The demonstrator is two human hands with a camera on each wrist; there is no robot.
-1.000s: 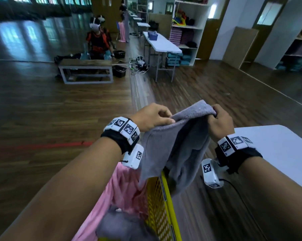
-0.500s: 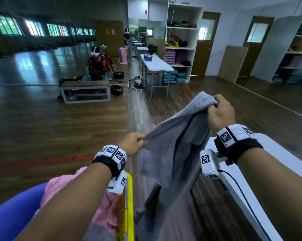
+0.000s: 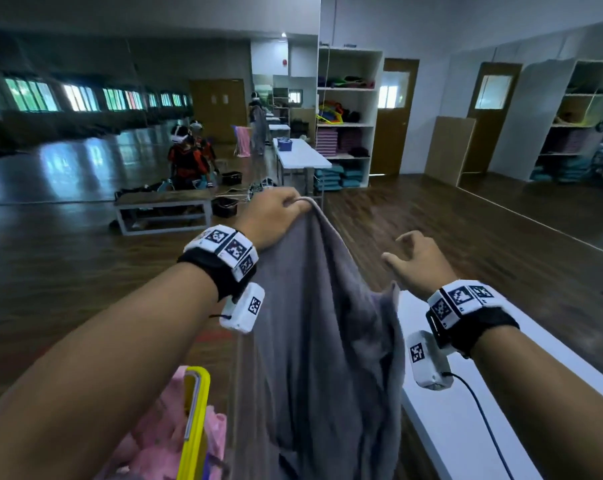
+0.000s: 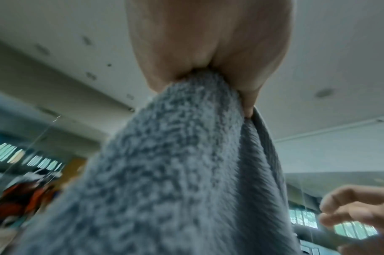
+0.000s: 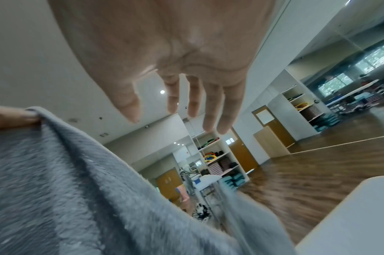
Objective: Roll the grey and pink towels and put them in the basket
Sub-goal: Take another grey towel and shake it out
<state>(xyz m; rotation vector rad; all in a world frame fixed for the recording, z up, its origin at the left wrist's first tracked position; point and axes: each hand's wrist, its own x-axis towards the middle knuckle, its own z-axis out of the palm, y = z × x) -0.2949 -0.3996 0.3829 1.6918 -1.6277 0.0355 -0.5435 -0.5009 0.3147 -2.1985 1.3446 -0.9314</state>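
Head view showed the pink towel (image 3: 161, 441) heaped in the yellow basket (image 3: 193, 424) nearest you. Beyond it the grey towel (image 3: 314, 327) hung unrolled from your clenched left hand (image 3: 276, 216); your right hand (image 3: 419, 258) was empty, fingers loosely spread. You were only spreading it; next you needed a second corner and the white table (image 3: 473, 427).

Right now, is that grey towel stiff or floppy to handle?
Probably floppy: the grey towel hangs in loose folds from the left hand alone. Its fuzzy pile likely grips rather than slips. The right hand is free.
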